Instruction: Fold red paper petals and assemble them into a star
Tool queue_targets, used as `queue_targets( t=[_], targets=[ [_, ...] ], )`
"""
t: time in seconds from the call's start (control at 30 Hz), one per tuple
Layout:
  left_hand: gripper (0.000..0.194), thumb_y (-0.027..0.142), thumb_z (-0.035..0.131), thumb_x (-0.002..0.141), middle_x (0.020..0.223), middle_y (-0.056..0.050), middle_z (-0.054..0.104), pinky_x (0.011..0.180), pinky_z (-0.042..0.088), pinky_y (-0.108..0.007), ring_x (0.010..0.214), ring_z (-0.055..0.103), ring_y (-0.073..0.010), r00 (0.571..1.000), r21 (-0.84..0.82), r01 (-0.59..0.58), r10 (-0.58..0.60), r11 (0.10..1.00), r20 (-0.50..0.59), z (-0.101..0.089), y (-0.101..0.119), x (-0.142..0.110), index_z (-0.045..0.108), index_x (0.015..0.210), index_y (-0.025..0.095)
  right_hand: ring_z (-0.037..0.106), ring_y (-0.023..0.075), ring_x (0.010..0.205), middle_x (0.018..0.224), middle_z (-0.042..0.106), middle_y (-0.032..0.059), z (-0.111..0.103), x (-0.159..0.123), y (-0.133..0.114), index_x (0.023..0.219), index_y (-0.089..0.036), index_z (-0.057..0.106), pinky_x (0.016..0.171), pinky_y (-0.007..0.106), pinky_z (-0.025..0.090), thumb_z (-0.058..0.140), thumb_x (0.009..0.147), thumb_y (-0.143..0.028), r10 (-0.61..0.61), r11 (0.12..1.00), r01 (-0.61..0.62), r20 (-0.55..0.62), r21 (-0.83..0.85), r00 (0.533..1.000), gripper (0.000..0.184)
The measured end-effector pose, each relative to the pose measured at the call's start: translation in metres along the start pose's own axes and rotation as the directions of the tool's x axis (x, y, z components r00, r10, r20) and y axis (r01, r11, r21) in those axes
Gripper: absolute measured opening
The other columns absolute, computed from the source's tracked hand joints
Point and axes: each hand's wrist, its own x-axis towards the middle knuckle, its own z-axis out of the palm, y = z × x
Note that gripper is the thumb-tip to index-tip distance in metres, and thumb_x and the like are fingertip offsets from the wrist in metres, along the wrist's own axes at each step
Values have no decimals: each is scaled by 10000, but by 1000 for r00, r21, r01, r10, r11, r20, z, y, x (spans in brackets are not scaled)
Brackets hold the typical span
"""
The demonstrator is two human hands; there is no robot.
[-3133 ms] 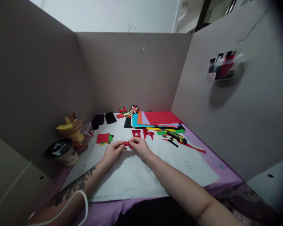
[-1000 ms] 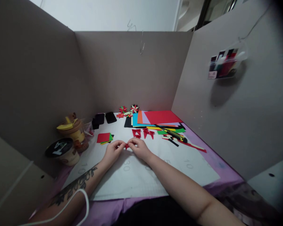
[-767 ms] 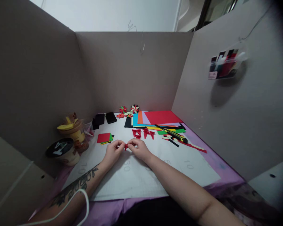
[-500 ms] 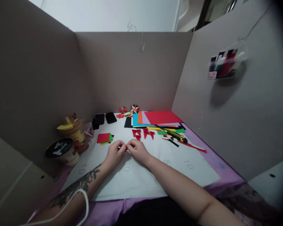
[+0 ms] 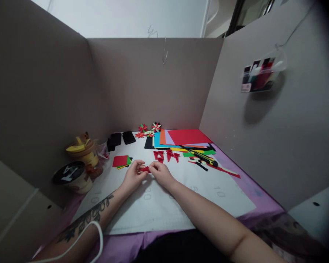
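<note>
Just above the white board point(image 5: 181, 204), a small folded red paper piece point(image 5: 145, 169) is held between both hands. My right hand point(image 5: 162, 173) pinches its right end between thumb and fingertips. Around the left end, the thumb and fingers of my left hand point(image 5: 133, 174) hold it more loosely, with a wider gap between them. Beyond my hands lie several folded red paper pieces point(image 5: 172, 156) in two groups. Left of them is a stack of small paper squares point(image 5: 120, 161), red on top, with green, yellow and black edges showing.
Coloured paper sheets point(image 5: 189, 137) lie at the back right, a yellow-black box cutter point(image 5: 204, 158) and paper strips point(image 5: 227, 171) in front. Folded paper stars point(image 5: 156, 127) and black flat objects point(image 5: 129, 137) are at the back. Tubs point(image 5: 72, 177) stand left; a plastic container point(image 5: 263, 75) hangs right.
The red paper piece has been turned between my fingers and shows more of its surface now. My left fingers have spread from their tight pinch; my right hand stays nearly in place.
</note>
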Motion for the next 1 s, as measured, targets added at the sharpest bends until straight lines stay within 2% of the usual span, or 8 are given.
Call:
queue_targets(
  t=[0.1,0.17,0.27,0.33,0.43,0.77,0.87,1.0],
  targets=[
    [442,142,631,612,860,-19,589,674,480,-261,810,593,-149,1000,-15,27,-26,1000,17,0,1,-1,450,1013,189,447,109,577,601,491,-32,-1,1,1,648,-169,521,550,218,353,483,742,-247,6,1000,-6,-20,-13,1000,129],
    [397,181,660,604,894,-30,597,697,478,-268,839,591,-158,1000,-1,24,-24,1000,11,-1,1,-1,495,966,185,455,113,586,607,501,-30,-1,1,3,648,-171,522,558,221,357,478,747,-237,-8,999,7,-18,-45,1000,128],
    [193,312,618,687,749,-13,605,637,447,-250,697,572,-138,999,96,32,-34,995,17,-3,4,0,566,794,159,474,118,613,627,528,-22,0,0,6,645,-174,533,575,223,361,472,755,-217,-61,990,62,15,-125,998,133],
    [210,352,560,733,613,10,563,561,398,-232,580,514,-119,998,189,46,-51,981,21,-3,7,0,576,687,148,479,119,624,633,535,-19,2,0,7,633,-176,531,581,223,357,474,754,-206,-100,978,106,39,-182,994,137],
    [209,335,538,738,558,30,513,515,345,-215,533,454,-106,999,251,49,-52,967,4,-4,11,0,569,648,149,473,116,616,625,528,-21,5,-1,8,616,-176,519,573,222,351,473,745,-197,-113,971,121,48,-205,992,139],
    [234,367,495,762,578,27,499,530,338,-210,549,448,-111,959,159,16,29,987,-281,-22,-1,12,525,656,161,453,108,562,601,511,-29,-3,4,12,654,-169,528,544,221,367,481,734,-252,56,998,-54,-56,28,997,125],
    [222,360,511,749,602,19,531,550,353,-216,573,469,-120,978,213,10,35,977,-207,-18,2,9,545,657,160,501,124,652,698,560,-6,-2,2,9,730,-170,562,589,228,390,505,740,-252,-36,999,34,-107,-23,994,100],
    [209,350,523,739,628,7,566,571,372,-226,607,493,-134,998,289,-22,36,957,-44,-6,10,1,585,674,161,519,135,699,721,580,5,0,-1,3,727,-175,590,624,238,401,541,744,-248,-128,984,126,-4,-129,992,89]
  ],
)
